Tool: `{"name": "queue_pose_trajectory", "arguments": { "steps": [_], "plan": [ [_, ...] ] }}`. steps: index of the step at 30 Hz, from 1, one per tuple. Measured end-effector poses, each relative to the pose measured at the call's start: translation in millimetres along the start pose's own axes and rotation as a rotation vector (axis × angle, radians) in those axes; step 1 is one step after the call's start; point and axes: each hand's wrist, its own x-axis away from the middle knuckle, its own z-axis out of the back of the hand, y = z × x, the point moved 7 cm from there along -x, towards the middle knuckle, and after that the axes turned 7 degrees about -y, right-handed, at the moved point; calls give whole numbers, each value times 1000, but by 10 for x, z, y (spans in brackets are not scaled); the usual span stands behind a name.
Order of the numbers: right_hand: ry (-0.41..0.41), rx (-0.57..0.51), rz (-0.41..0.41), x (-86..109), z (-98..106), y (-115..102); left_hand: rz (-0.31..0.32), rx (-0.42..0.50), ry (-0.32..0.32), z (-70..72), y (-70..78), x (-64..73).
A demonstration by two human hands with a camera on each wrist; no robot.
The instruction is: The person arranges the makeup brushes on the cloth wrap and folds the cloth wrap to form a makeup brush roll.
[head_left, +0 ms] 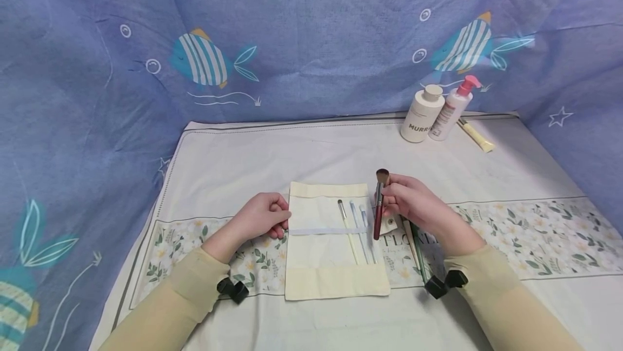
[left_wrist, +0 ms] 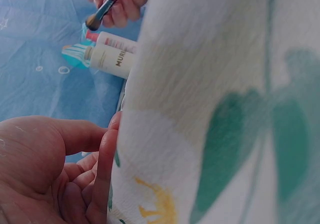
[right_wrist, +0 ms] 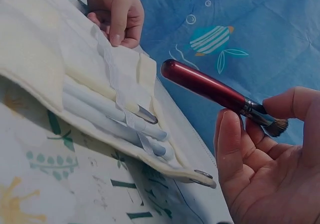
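A cream fabric brush roll lies unfolded, with a pale elastic band across it. Three slim makeup brushes lie under the band toward its right side. My left hand pinches the roll's left edge between thumb and curled fingers, near the band. Over the right edge, my right hand pinches a thicker makeup brush by its metal collar. This brush has a dark red handle and brown bristles; in the head view the bristles point up and away, the handle end down toward me.
Thin sticks, one green, lie beside the roll under my right wrist. A white bottle, a pink-topped pump bottle and a cream-coloured tube are at the back right. Blue fish-print cloth hangs behind the table.
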Motion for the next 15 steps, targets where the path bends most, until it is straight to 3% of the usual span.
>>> {"name": "queue_pose_trajectory", "arguments": {
  "steps": [15],
  "plan": [
    [22, 14, -9, -204, -116, -7, -6, -2, 2, 1, 9, 6]
  ]
}}
